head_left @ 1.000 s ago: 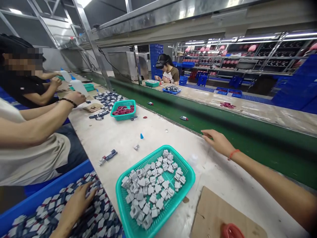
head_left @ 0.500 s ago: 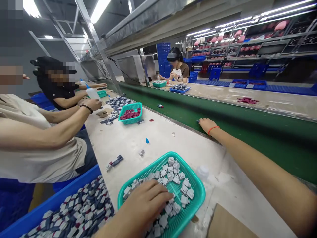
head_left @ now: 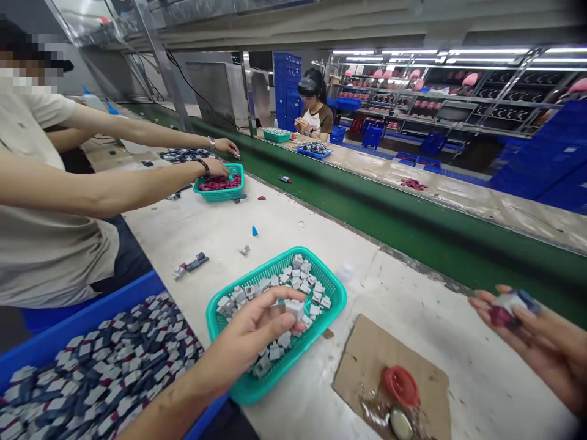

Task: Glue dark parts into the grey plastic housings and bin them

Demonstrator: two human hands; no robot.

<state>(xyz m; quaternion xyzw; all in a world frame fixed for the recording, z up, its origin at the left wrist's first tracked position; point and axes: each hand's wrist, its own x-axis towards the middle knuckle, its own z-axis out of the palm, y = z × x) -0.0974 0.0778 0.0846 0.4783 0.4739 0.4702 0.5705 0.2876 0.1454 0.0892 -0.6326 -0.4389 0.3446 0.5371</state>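
Note:
My left hand (head_left: 257, 324) is above the green basket (head_left: 213, 311), its thumb and fingers pinching a light grey plastic block (head_left: 295, 310). More grey blocks (head_left: 300, 269) of the same sort lie loose in the basket beneath it. Off to the right, my right hand (head_left: 545, 342) is closed on a small plastic piece in grey, dark blue and maroon (head_left: 510, 305), over the table's edge by the green belt. In front of me lies a cardboard sheet (head_left: 362, 354) bearing a red cap-like dish (head_left: 400, 386) and a wet, shiny patch.
A blue crate (head_left: 137, 287) full of grey, navy and maroon pieces stands at lower left. At left, a co-worker's hand (head_left: 215, 167) is in a basket of maroon parts (head_left: 220, 194). The green belt (head_left: 348, 223) runs behind the table; another person (head_left: 316, 113) sits across it.
My right hand has come back from the belt, now with the coloured piece. My left hand has lifted a grey block from the basket. The co-worker at left has reached forward.

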